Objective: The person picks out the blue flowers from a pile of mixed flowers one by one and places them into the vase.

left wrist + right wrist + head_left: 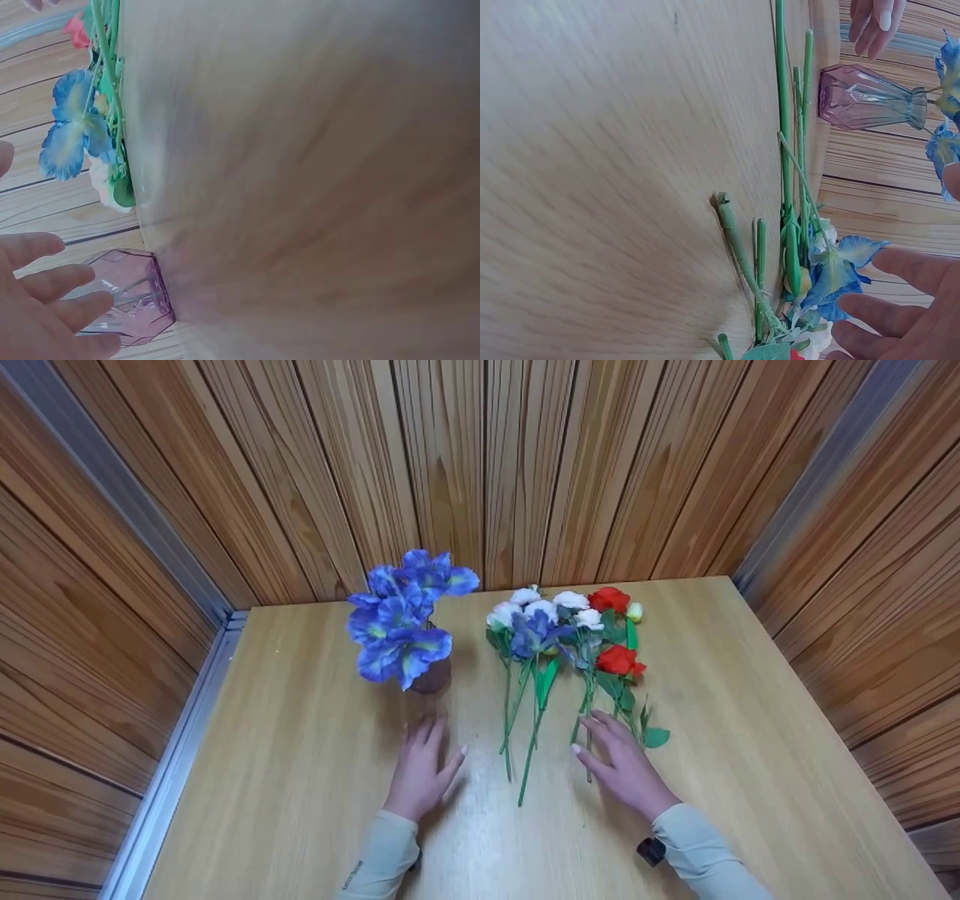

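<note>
Pink glass vase (pixel 433 679) beyond left hand (pixel 420 771), stems (pixel 525 727) between hands

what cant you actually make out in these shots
- Vase: in the head view, mostly hidden behind the blue flowers.
- Right hand: whether its fingers touch the stems, too small to tell.
- Table: blurred in the left wrist view.
- Left hand: cut off by that frame's edge.

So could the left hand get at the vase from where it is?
Probably yes: the left hand lies open on the table just short of the vase, with bare wood between; only the blue blooms overhang it.
</note>
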